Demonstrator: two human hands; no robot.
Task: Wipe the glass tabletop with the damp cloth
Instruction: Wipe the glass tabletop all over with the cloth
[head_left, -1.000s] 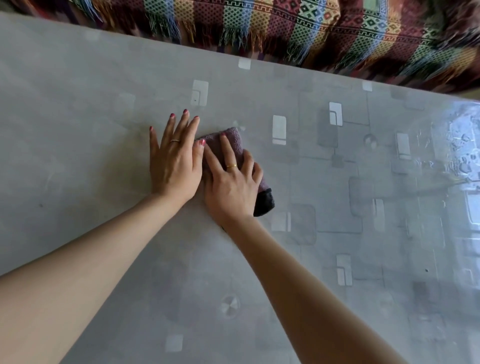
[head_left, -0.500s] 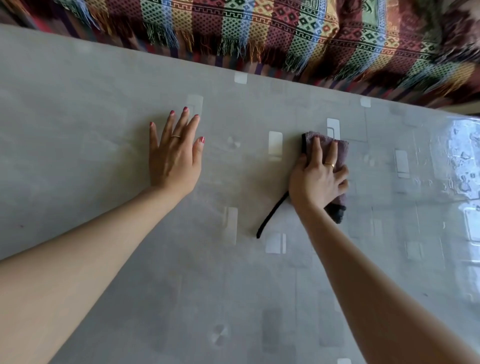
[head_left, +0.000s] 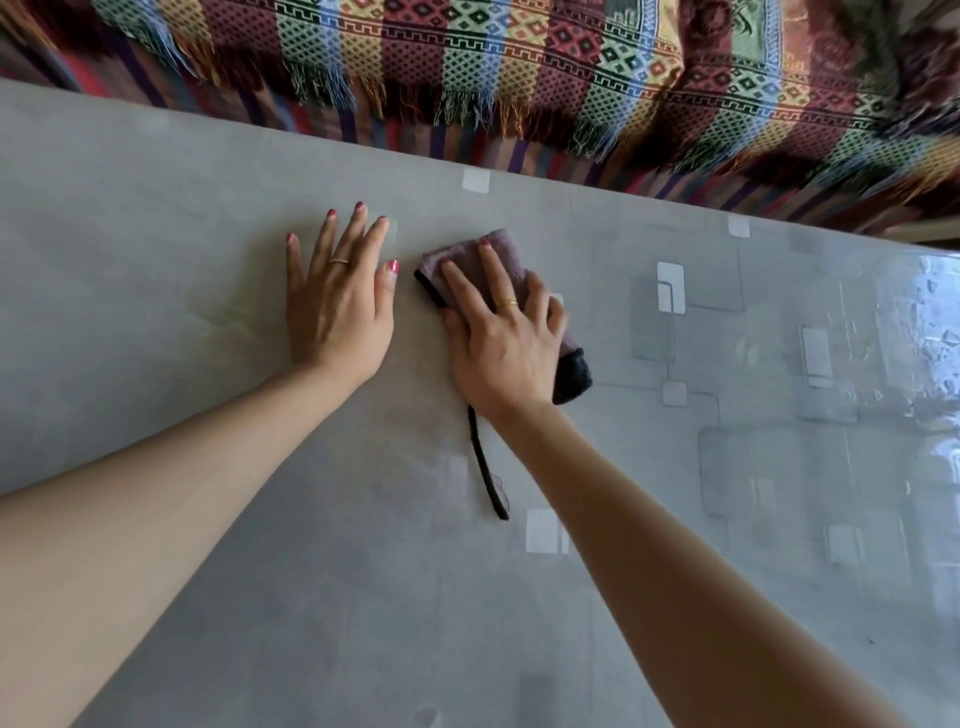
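Mid-wipe: the right hand (head_left: 506, 343) presses the damp cloth (head_left: 470, 260) flat on the glass counter (head_left: 156, 218), fingers straight, just beside the left hand (head_left: 337, 306), which lies spread on the glass. Next stroke likely needs steady downward pressure.

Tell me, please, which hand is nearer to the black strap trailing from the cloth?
Right. The right hand presses flat on the purple cloth, and the black strap emerges at its wrist. The left hand lies flat on the glass tabletop, farther left.
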